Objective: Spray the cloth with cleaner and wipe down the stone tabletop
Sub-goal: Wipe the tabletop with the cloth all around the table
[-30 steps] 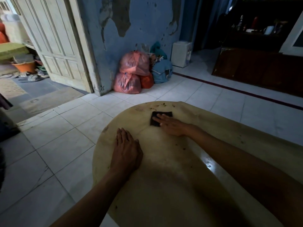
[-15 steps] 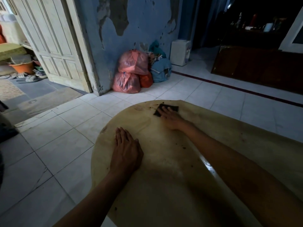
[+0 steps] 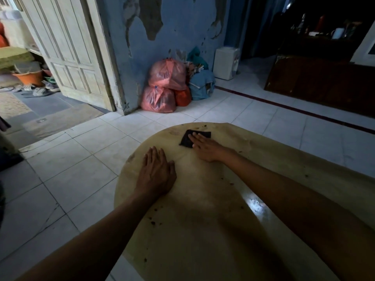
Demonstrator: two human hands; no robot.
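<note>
A rounded tan stone tabletop (image 3: pixel 213 230) fills the lower right of the head view, dotted with dark crumbs. A small dark cloth (image 3: pixel 187 138) lies flat near its far edge. My right hand (image 3: pixel 207 148) presses on the cloth with flat fingers, covering its right part. My left hand (image 3: pixel 156 172) rests palm down on the stone near the left rim, fingers together and holding nothing. No spray bottle is in view.
White floor tiles (image 3: pixel 81 163) surround the table. Pink plastic bags (image 3: pixel 162 88) and a blue bag (image 3: pixel 202 85) lean against the peeling blue wall. A white box (image 3: pixel 226 62) stands beside them, a pale door (image 3: pixel 67 51) at left, dark wooden furniture (image 3: pixel 324 82) at right.
My right hand slid the cloth toward the far edge, then a little back and left. My left hand stayed planted on the stone.
</note>
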